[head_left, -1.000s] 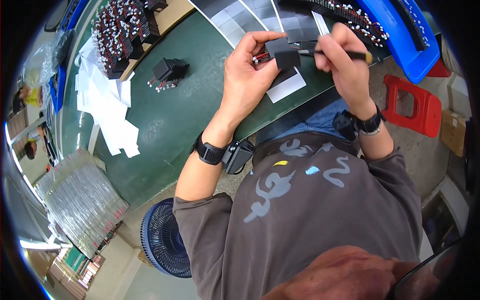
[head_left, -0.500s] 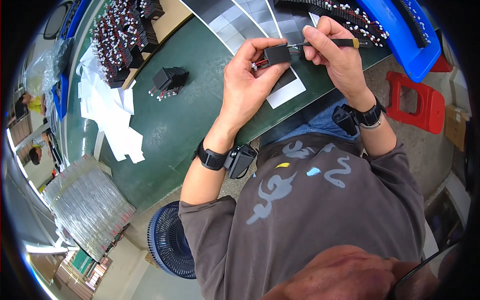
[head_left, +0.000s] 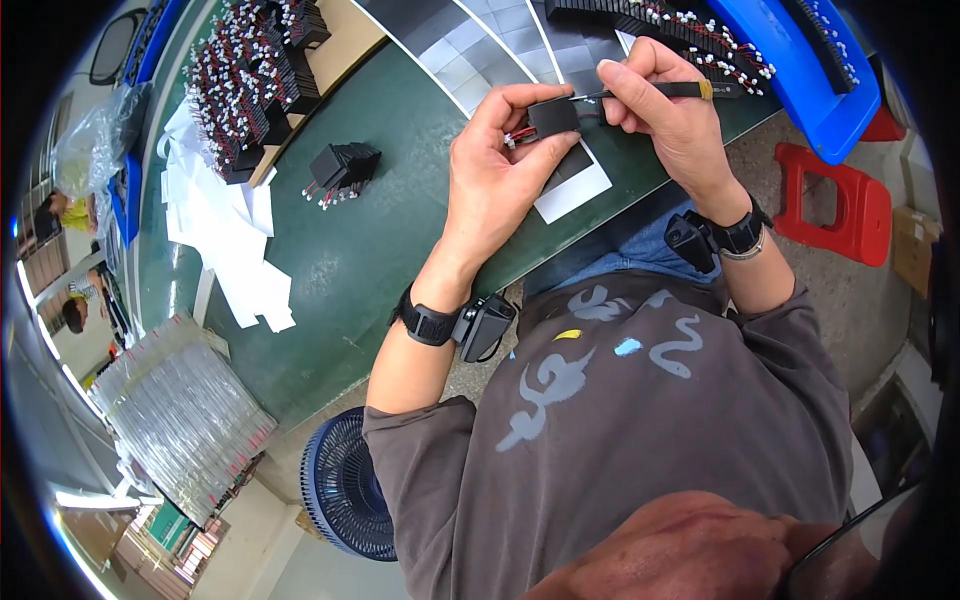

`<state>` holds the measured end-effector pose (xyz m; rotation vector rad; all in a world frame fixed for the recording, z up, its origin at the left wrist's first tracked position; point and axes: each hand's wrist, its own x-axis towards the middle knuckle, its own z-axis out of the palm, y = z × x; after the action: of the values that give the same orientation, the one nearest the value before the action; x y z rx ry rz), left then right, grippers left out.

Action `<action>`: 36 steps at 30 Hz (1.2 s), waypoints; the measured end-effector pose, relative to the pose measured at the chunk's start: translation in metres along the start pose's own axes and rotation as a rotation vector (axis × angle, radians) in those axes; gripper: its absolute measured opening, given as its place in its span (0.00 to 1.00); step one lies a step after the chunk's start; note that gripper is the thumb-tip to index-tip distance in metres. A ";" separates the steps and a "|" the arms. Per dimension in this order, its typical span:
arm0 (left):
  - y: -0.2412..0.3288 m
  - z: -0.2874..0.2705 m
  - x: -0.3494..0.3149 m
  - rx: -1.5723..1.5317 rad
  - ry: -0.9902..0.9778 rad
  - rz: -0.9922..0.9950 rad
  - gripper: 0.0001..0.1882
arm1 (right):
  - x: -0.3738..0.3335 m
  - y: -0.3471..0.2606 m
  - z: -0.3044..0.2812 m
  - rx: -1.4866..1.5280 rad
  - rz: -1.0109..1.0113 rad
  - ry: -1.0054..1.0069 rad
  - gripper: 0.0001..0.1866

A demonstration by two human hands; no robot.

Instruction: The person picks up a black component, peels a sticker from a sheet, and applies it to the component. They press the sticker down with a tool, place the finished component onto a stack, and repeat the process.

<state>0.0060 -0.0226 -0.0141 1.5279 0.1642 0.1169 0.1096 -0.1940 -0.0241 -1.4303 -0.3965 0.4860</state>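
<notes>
Here's the left hand point(head_left: 500, 170), fingers and thumb closed around a black block point(head_left: 553, 118), red-and-white leads point(head_left: 517, 137) poking out on the palm side. The right hand point(head_left: 668, 125) pinches 1 slim dark tool point(head_left: 688, 89), its tip right at the block's edge! That block looks light and stiff, probably smooth; the leads look fragile, so the flat sides suit holding. Right of the grip, 1 blue tray point(head_left: 838, 135) carries black pieces point(head_left: 826, 40); well left, 1 tan board point(head_left: 347, 42) bears wired blocks point(head_left: 298, 82).
</notes>
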 end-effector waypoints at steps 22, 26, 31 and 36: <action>0.004 0.001 0.000 0.011 0.004 -0.018 0.20 | 0.000 -0.002 0.000 -0.015 0.001 0.005 0.12; 0.004 0.001 -0.001 0.018 0.002 -0.017 0.20 | -0.001 -0.003 0.002 -0.042 0.001 0.014 0.12; 0.004 0.000 0.000 0.042 0.006 -0.004 0.20 | -0.001 -0.003 0.003 -0.069 -0.025 0.030 0.13; 0.001 -0.001 -0.001 0.052 0.007 -0.002 0.19 | -0.004 -0.002 -0.004 -0.277 -0.355 0.038 0.09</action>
<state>0.0048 -0.0214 -0.0134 1.5790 0.1753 0.1175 0.1086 -0.2001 -0.0229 -1.5900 -0.6927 0.1181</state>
